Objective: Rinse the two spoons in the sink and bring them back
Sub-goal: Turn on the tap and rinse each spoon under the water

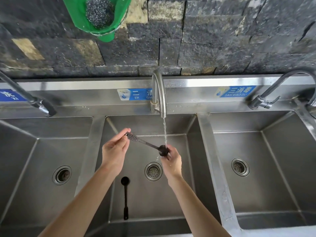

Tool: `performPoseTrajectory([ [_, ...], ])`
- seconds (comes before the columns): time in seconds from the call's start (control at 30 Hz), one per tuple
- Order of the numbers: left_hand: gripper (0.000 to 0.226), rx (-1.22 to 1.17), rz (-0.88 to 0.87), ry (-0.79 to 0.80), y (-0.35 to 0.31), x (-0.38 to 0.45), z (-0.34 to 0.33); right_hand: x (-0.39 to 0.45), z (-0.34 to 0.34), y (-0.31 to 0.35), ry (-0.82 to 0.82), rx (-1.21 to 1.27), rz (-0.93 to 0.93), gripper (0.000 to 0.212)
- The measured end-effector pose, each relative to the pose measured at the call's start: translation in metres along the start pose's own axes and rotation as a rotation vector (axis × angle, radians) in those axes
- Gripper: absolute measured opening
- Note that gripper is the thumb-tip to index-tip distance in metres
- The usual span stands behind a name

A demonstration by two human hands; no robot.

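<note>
Middle stainless-steel sink basin (191, 168): a second black long-handled spoon (125, 199) lies on its floor, nearest the viewer. Above the drain, the left hand (114, 151) pinches the perforated handle of a black plastic spoon (147, 143); the right hand (171, 159) grips its bowl under the curved steel tap's (159, 93) stream.

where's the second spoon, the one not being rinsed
In the head view, the second spoon lies on the floor of the middle basin, near its front, bowl pointing away, just left of the drain and below the left hand.
</note>
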State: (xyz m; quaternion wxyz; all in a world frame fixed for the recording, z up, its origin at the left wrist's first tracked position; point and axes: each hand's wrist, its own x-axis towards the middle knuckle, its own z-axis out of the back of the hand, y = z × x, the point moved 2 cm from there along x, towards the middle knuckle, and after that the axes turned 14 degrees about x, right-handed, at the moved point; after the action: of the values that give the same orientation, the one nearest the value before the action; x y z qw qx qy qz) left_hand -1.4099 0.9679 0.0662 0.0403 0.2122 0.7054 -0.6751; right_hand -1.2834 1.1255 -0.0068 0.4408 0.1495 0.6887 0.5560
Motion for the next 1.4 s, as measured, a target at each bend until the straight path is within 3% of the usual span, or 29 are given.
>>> performPoseTrajectory([
  [0.17,0.026,-0.109,0.045,-0.059,0.003,0.004,0.015,0.002,0.003,0.010,0.014,-0.060,0.029,0.046],
  [0.3,0.024,-0.099,0.134,-0.141,0.007,0.005,0.022,0.011,0.013,0.022,-0.020,-0.006,0.048,0.023],
  [0.43,0.020,0.058,0.210,-0.209,0.018,0.003,0.029,0.019,0.018,0.030,0.006,-0.039,0.028,0.009],
  [0.8,0.021,0.146,0.300,-0.211,0.041,-0.003,0.046,0.021,0.001,0.036,-0.119,-0.148,-0.105,0.015],
  [1.4,0.013,0.137,0.314,-0.172,0.069,-0.002,0.064,0.015,-0.005,0.022,-0.197,0.036,-0.232,0.019],
])
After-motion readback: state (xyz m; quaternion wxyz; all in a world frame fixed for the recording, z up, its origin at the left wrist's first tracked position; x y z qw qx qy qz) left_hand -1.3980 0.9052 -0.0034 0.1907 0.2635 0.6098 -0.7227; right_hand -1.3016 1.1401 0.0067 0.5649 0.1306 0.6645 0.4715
